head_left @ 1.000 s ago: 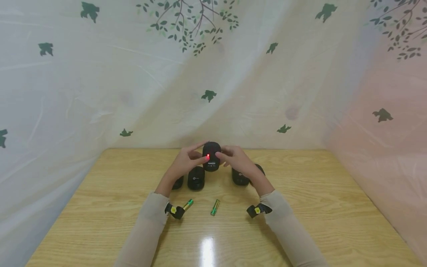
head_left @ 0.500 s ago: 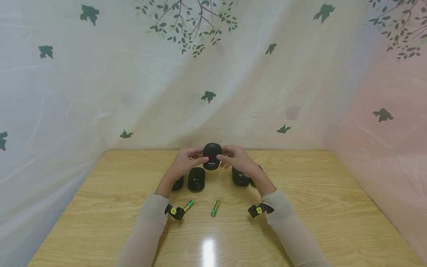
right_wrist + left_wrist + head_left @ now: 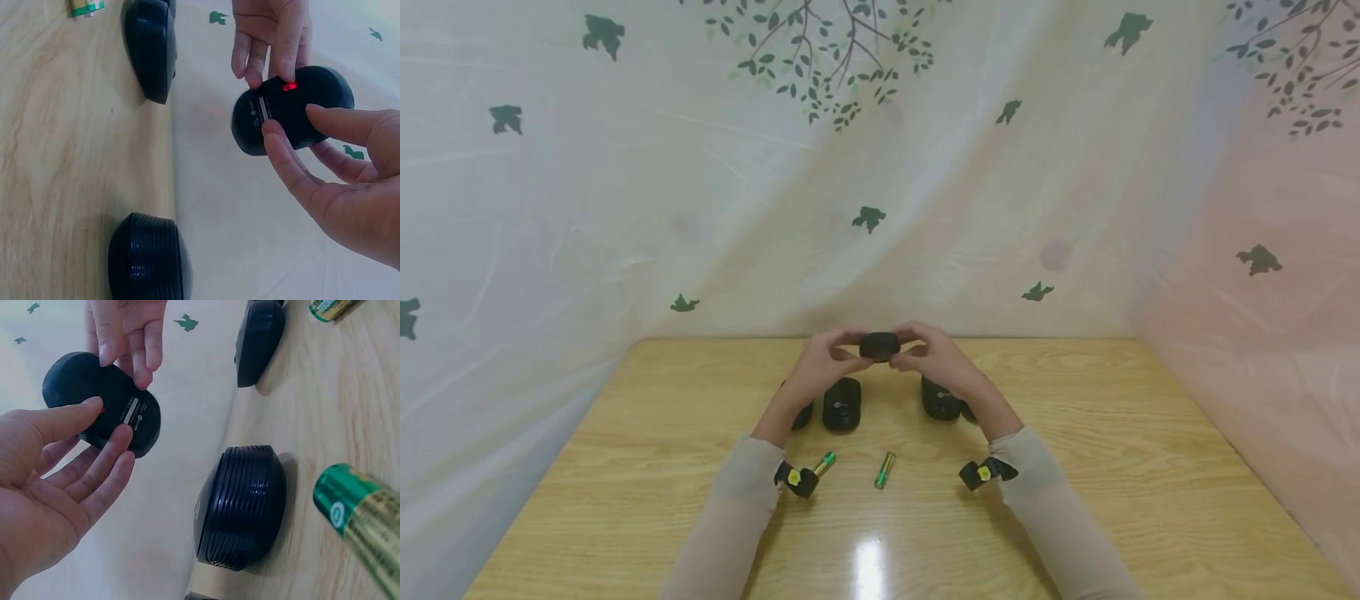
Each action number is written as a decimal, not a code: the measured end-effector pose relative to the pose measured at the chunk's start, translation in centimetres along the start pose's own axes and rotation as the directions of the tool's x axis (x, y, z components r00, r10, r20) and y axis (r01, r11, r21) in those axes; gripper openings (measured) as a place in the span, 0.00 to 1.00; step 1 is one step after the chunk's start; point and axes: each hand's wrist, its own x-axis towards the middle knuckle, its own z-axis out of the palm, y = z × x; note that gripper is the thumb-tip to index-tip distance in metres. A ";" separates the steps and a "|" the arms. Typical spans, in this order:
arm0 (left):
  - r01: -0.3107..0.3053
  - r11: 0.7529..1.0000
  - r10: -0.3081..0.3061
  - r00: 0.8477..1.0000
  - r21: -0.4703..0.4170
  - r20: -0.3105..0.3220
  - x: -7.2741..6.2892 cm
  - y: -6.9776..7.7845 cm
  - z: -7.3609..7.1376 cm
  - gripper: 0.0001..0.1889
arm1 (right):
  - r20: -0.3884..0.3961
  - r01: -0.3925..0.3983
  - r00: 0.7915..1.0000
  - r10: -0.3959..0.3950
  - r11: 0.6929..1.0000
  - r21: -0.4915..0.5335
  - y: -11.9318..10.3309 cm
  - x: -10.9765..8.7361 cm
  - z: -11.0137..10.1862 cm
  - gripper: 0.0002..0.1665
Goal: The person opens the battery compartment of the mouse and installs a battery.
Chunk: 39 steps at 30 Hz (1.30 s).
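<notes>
A black computer mouse (image 3: 880,345) is held up off the table between both hands, seen edge-on in the head view. My left hand (image 3: 820,364) grips its left side, thumb on the underside. On the opposite side my right hand (image 3: 936,362) grips it, also with its thumb on the underside. In the right wrist view a red light (image 3: 290,86) glows on that underside, beside a small printed label. The left wrist view shows the same mouse (image 3: 75,381) with its bottom turned to the camera. The top of the mouse is hidden.
On the wooden table (image 3: 1075,500), one mouse (image 3: 842,406) and a partly hidden mouse (image 3: 803,415) lie to the left. Another mouse (image 3: 940,400) lies under the right forearm, with one more behind. Nearer are two green-gold batteries, one upright-lying battery (image 3: 884,471) and one slanted battery (image 3: 825,463).
Both hands have tilted the mouse, so its underside no longer faces the head camera and only an edge shows there. The red light has gone from the head view. The other mice and batteries stay put.
</notes>
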 end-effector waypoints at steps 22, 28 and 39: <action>-0.032 0.996 0.020 0.989 0.081 0.148 -0.6 -0.4 1.2 0.36 | 0.033 -0.003 0.999 0.001 0.999 0.041 1.8 -1.3 0.0 0.38; -0.082 0.990 0.060 0.982 0.116 0.182 -0.8 -0.7 1.3 0.36 | 0.050 -0.004 0.999 0.003 1.000 0.030 1.9 -1.8 -0.1 0.44; -0.087 0.951 0.024 0.977 0.297 0.212 -0.9 -1.2 2.0 0.37 | 0.101 -0.038 0.994 0.045 0.996 -0.079 3.0 -2.3 0.2 0.47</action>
